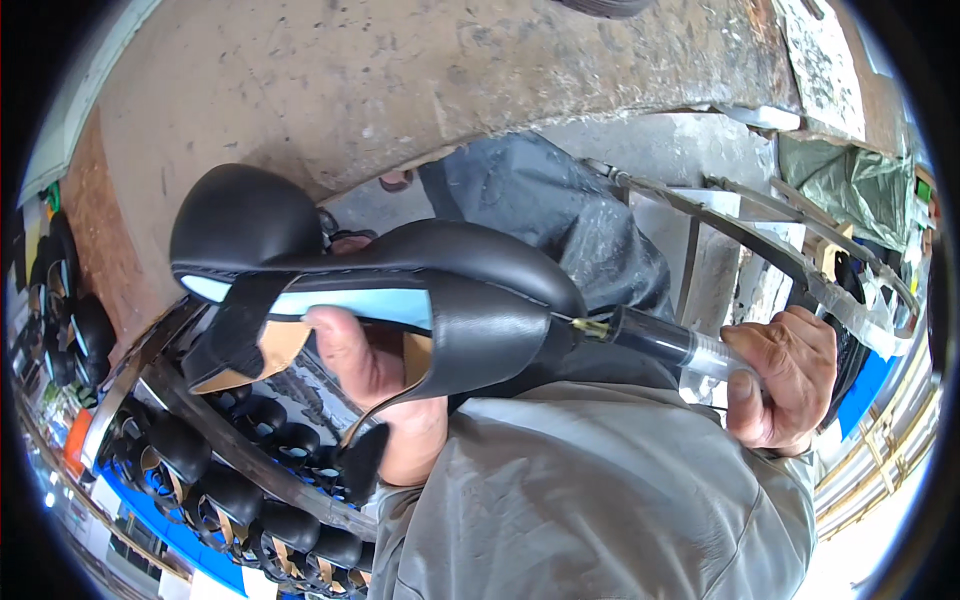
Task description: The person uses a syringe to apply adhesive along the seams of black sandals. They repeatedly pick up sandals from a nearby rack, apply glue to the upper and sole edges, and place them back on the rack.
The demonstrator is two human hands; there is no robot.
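Note:
My left hand (370, 365) holds a black open shoe (490, 335), its thumb inside the opening and the other fingers hidden. The shoe has a light blue insole, tan-lined straps and a thick, rounded black sole and heel. It lies tilted, with the heel at the upper left and the toe to the right. My right hand (785, 375) is wrapped round the clear end of a syringe-like tube (655, 338) with a dark barrel. Its thin yellowish tip meets or nearly meets the edge between sole and upper at the toe; actual contact is unclear.
A worn, stained worktable (400, 80) spans the far side. At the lower left, a rack (230, 440) carries several similar black shoes (225, 495), close to my left arm. Metal bars (740, 230) stand to the right, beside a green sheet (850, 185).

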